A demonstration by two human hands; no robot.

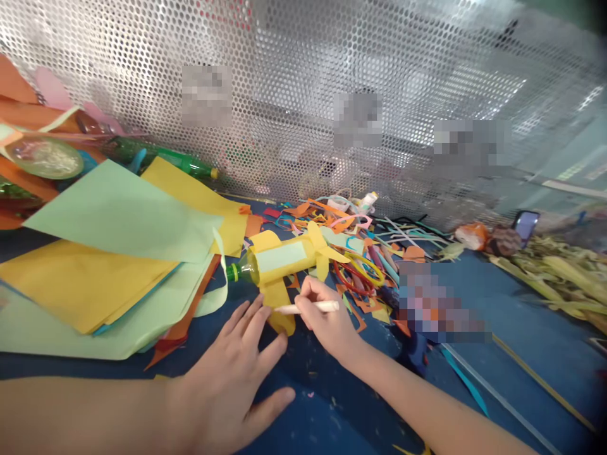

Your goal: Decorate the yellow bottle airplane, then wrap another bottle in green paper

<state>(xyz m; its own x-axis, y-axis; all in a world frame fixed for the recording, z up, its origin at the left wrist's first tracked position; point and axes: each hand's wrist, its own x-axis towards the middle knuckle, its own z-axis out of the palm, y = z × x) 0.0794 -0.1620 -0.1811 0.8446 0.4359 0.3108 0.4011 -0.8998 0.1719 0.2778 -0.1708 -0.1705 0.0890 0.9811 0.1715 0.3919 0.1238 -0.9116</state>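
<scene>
My right hand [325,319] is closed around a pale stick [308,308], its tip pointing left onto a yellow paper wing [279,303]. That wing belongs to a green bottle wrapped in yellow paper like a plane [284,258], with a pale green panel and a yellow propeller, lying on the blue table [512,341]. My left hand [237,373] lies flat with fingers spread, the fingertips resting on the lower end of the same wing.
A stack of yellow, pale green and orange paper sheets [109,253] lies at left. Coloured paper scraps [365,253] litter the middle. A perforated metal screen [332,95] runs behind. Green bottles [184,163] lie by the screen. Dried husks [559,272] and a phone [525,225] sit at right.
</scene>
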